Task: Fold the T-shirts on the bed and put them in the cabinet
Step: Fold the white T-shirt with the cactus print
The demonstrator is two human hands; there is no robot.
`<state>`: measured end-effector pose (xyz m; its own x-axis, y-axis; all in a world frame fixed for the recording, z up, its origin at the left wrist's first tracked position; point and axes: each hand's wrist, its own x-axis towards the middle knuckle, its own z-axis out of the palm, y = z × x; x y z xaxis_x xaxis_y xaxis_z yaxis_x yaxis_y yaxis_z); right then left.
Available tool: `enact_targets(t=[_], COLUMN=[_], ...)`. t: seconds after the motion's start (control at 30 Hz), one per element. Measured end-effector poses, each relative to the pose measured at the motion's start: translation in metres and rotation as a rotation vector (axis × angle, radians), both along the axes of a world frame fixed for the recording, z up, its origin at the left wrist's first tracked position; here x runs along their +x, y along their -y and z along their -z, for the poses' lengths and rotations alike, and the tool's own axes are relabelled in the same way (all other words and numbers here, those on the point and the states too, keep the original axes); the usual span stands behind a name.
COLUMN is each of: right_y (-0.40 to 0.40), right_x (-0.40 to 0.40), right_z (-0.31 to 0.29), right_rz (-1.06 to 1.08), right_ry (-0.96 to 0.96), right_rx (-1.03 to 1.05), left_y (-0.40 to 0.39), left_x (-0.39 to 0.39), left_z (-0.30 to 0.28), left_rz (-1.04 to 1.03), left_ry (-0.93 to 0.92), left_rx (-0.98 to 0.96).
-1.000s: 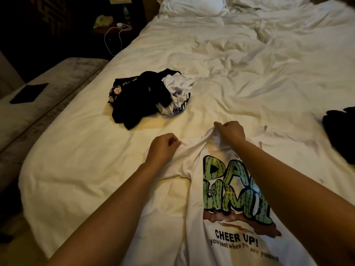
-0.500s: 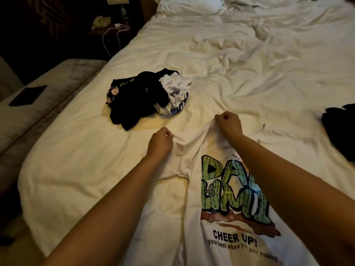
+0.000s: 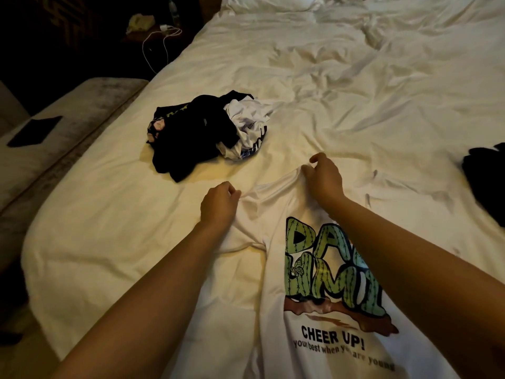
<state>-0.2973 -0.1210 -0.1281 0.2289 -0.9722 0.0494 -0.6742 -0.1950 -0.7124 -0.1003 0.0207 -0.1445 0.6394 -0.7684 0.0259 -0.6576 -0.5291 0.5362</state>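
Arms: two bare forearms reach forward from the lower edge, one on each side of the print.
White T-shirt (image 3: 276, 318): one, spread flat on the near part of the bed, print side up. The print shows green cactus-style letters above a brown band, with the words "CHEER UP!" and a smaller line beneath.
Left hand (image 3: 218, 206): one, knuckles up, on the shirt's left sleeve near the shoulder. The fingers are curled, and the thumb and fingertips pinch the cloth at its upper edge.
Right hand (image 3: 323, 177): one, at the top of the shirt by the collar. The thumb and nearer fingers pinch a raised fold of cloth; the index finger is bent and lifted clear of it.
Bed (image 3: 341, 86): one, covered by a rumpled white sheet that fills most of the view.
Pile of clothes (image 3: 205, 132): one heap, well beyond the left hand, made up of black cloth with a crumpled white garment on its right side. The number of garments in it cannot be told.
Black garment (image 3: 486, 181): one, at the right edge, cut off by the frame.
Bench (image 3: 62, 127): one, beside the bed's left edge, bearing one flat dark item (image 3: 35, 131).
Pillows (image 3: 273, 1): at the far end of the bed; count unclear.
White cable (image 3: 161, 45): one, on a dark bedside surface.
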Motion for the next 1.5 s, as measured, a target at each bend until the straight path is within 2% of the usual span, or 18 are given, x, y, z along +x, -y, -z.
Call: enact_targets(t=[0.07,0.13,0.2,0.27,0.33,0.43,0.53,0.63,0.73,0.8,0.87,0.97,1.03,1.13,1.2,1.3,1.4,1.5], right_y=[-0.017,-0.043,-0.072,-0.099,-0.122,-0.144,-0.156,-0.163,-0.166,-0.170,-0.175,-0.181,-0.186,-0.197,-0.202,-0.200,-0.196,-0.192], right_x=[0.002,0.009,0.020,0.032,0.040,0.041,0.036,0.033,0.038,0.047,0.055,0.067,0.076,0.086,0.087,0.083,0.073,0.053], right_z=[-0.001,-0.001,0.003,0.012,0.022,0.037,0.039,0.042,0.049,0.046,0.044,0.041,0.034,0.025,0.017,0.005,-0.011,-0.022], right_rz=[-0.044,-0.175,-0.334,-0.453,-0.507,-0.557,-0.664,-0.755,-0.753,-0.752,-0.774,-0.789,-0.789,-0.747,-0.697,-0.592,-0.451,-0.290], right_ry=[-0.126,-0.128,-0.116,-0.148,-0.203,-0.332,-0.441,-0.521,-0.452,-0.380,-0.395,-0.413,-0.425,-0.427,-0.375,-0.249,-0.087,0.088], right_rx=[-0.184,-0.329,-0.390,-0.404,-0.377,-0.330,-0.286,-0.334,-0.520,-0.625,-0.725,-0.804,-0.763,-0.593,-0.487,-0.324,-0.234,-0.136], left_y=[-0.009,-0.023,-0.037,-0.049,-0.058,-0.068,-0.072,-0.073,-0.071,-0.073,-0.074,-0.074,-0.072,-0.073,-0.074,-0.068,-0.051,-0.028], left_x=[0.005,0.012,0.020,0.033,0.044,0.047,0.049,0.058,0.057,0.052,0.049,0.052,0.053,0.047,0.046,0.038,0.024,-0.006], left_z=[0.001,0.003,0.005,0.005,0.003,0.001,0.002,0.003,0.005,0.002,0.001,0.006,0.008,0.005,0.003,-0.014,-0.035,-0.059], left_rz=[-0.005,-0.048,-0.139,-0.226,-0.239,-0.236,-0.378,-0.457,-0.417,-0.384,-0.352,-0.336,-0.341,-0.341,-0.350,-0.338,-0.323,-0.228], left_ry=[0.057,0.169,0.177,0.028,-0.219,-0.522,-0.651,-0.654,-0.613,-0.677,-0.756,-0.771,-0.749,-0.740,-0.891,-1.146,-1.119,-1.001], left_rx=[0.037,0.095,0.158,0.215,0.238,0.007,-0.292,-0.380,-0.274,-0.180,-0.107,-0.117,-0.192,-0.246,-0.257,-0.372,-0.508,-0.565])
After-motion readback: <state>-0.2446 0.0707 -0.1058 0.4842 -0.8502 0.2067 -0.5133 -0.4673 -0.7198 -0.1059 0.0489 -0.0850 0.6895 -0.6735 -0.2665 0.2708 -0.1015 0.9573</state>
